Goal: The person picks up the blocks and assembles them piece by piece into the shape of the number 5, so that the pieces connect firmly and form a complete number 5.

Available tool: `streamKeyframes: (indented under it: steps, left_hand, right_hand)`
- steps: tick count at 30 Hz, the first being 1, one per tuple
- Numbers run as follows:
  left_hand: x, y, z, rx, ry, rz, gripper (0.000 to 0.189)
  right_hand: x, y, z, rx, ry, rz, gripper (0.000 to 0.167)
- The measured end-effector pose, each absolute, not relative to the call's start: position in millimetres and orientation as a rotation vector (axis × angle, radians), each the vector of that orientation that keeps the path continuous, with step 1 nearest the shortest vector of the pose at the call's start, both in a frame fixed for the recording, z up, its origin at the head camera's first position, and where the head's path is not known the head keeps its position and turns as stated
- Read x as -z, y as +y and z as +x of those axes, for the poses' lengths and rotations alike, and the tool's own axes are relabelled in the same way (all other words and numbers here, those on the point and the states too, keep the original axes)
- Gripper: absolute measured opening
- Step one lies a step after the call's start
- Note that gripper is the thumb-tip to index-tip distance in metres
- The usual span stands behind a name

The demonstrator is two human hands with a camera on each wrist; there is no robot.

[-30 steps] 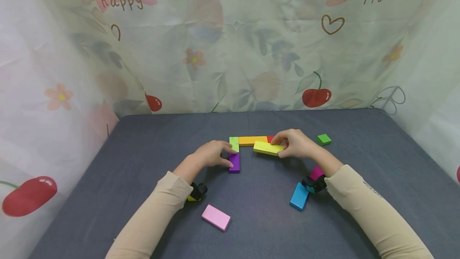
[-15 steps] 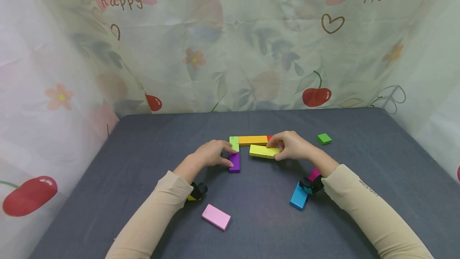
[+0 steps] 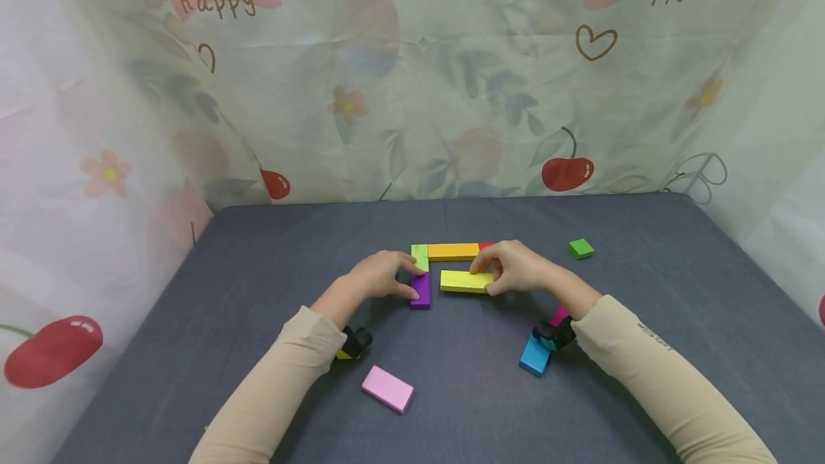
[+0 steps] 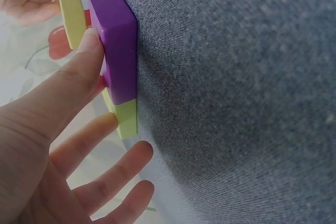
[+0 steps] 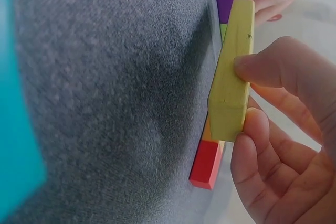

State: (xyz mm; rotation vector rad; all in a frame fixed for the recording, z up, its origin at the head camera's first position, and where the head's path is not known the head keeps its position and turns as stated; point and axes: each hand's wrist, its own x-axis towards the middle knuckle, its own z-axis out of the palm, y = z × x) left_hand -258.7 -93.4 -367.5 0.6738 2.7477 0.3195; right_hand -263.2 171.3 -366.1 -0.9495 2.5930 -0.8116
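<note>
In the head view my right hand pinches a long yellow block between thumb and fingers. In the right wrist view that yellow block shows a shadow beside it on the cloth. My left hand rests its thumb on a purple block and a fingertip on the lime-green block behind it. Seen from the left wrist, its other fingers spread loosely. An orange block runs right from the lime one to a red block, partly hidden behind my right hand.
Nearer the front lie a pink block and a blue block. A magenta block shows partly under my right wrist, a yellow piece under the left. A green block stands at back right, before the patterned curtain.
My right hand has brought the yellow block left and toward me, away from the orange block, and it has turned nearly level across the view. My left hand has stayed put.
</note>
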Motion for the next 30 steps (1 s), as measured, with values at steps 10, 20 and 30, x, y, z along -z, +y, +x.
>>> streamKeyframes:
  steps: [10, 20, 30]
  left_hand:
    - [367, -94, -257, -0.33, 2.751, 0.682, 0.049]
    - [367, -93, -257, -0.321, 2.76, 0.682, 0.049]
    - [368, -92, -258, -0.32, 2.772, 0.677, 0.049]
  right_hand:
    - [367, 166, -260, 0.808, 2.551, -0.983, 0.026]
    - [367, 162, -259, 0.801, 2.523, -0.971, 0.025]
    - [370, 159, -260, 0.786, 2.518, -0.993, 0.025]
